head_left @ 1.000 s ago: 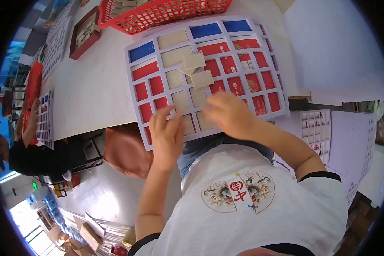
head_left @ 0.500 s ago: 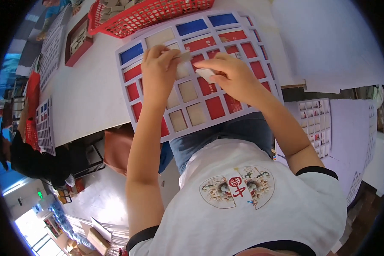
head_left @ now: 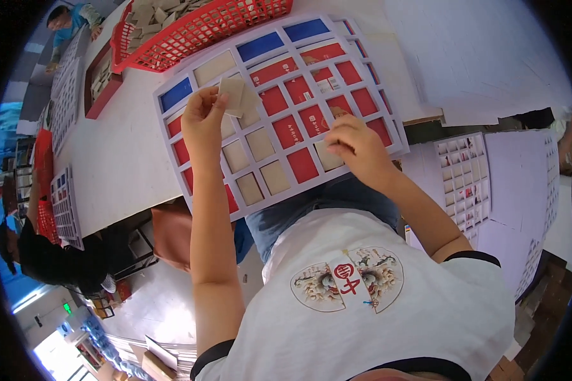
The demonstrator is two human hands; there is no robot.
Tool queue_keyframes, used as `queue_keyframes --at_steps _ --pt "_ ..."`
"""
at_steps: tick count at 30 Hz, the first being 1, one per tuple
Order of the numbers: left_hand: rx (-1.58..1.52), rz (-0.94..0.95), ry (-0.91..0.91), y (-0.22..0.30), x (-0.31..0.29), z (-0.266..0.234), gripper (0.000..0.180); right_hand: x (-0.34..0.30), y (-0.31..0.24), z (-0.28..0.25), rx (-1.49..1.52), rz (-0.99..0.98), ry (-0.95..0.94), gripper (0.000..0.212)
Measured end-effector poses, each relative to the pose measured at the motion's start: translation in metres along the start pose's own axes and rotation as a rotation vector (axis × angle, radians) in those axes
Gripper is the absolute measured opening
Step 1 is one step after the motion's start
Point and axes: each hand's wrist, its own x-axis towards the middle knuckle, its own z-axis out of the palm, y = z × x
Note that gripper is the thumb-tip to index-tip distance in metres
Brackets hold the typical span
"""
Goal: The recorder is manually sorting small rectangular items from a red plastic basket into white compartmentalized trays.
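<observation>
A pale lattice frame [head_left: 278, 143] with square compartments lies slanted in front of me, showing blue, red and beige backings. My left hand [head_left: 203, 117] pinches a few thin beige cardboard squares [head_left: 232, 95] over its upper left part. My right hand [head_left: 359, 149] is over the lower right compartments, fingers curled together, with nothing visible in them. Close to its fingertips, a beige square [head_left: 328, 155] sits in a bottom-row compartment. Several beige squares fill compartments left of the middle, while most on the right show red. Another frame's edge shows beneath this one.
A red plastic basket [head_left: 203, 33] heaped with cardboard pieces stands beyond the frame. Left of it is a dark red box [head_left: 103, 79] of pieces. More lattice frames [head_left: 462, 184] stand at the right. Two other people are at the far left, one in black [head_left: 60, 254].
My right hand has moved down and no longer shows its square. A bottom-row compartment that was red now shows beige. My left hand, with its squares, has shifted left, and so has the view.
</observation>
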Motion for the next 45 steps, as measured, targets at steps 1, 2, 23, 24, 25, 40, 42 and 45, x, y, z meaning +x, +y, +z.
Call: queue_keyframes --at_steps 1,2,23,24,25,40,42,45 --pt "-0.06 -0.021 -0.011 0.001 -0.002 0.0 0.02 -0.002 0.002 0.002 -0.124 -0.143 0.022 0.019" --pt "-0.058 -0.019 -0.009 0.003 -0.005 -0.002 0.02 -0.006 0.0 0.0 -0.122 -0.145 0.023 0.019" --pt "0.514 0.21 -0.27 0.047 -0.125 0.046 0.031 0.13 -0.007 0.028 -0.017 -0.127 -0.111 0.027" --pt "0.517 0.19 -0.305 0.045 -0.125 0.043 0.031 0.124 -0.007 0.012 0.037 -0.093 -0.056 0.02" --pt "0.515 0.176 -0.345 0.044 -0.124 0.044 0.031 0.114 -0.001 -0.008 -0.113 -0.265 0.057 0.018" --pt "0.778 0.327 0.046 0.027 -0.049 0.026 0.065 -0.004 0.018 -0.049 -0.186 -0.03 -0.069 0.011" --pt "0.934 0.262 0.065 0.005 -0.025 0.019 0.062 -0.008 0.018 -0.048 -0.359 -0.123 -0.094 0.012" --pt "0.877 0.191 -0.074 0.005 -0.019 0.02 0.055 -0.028 0.018 -0.049 -0.537 -0.263 -0.157 0.02"
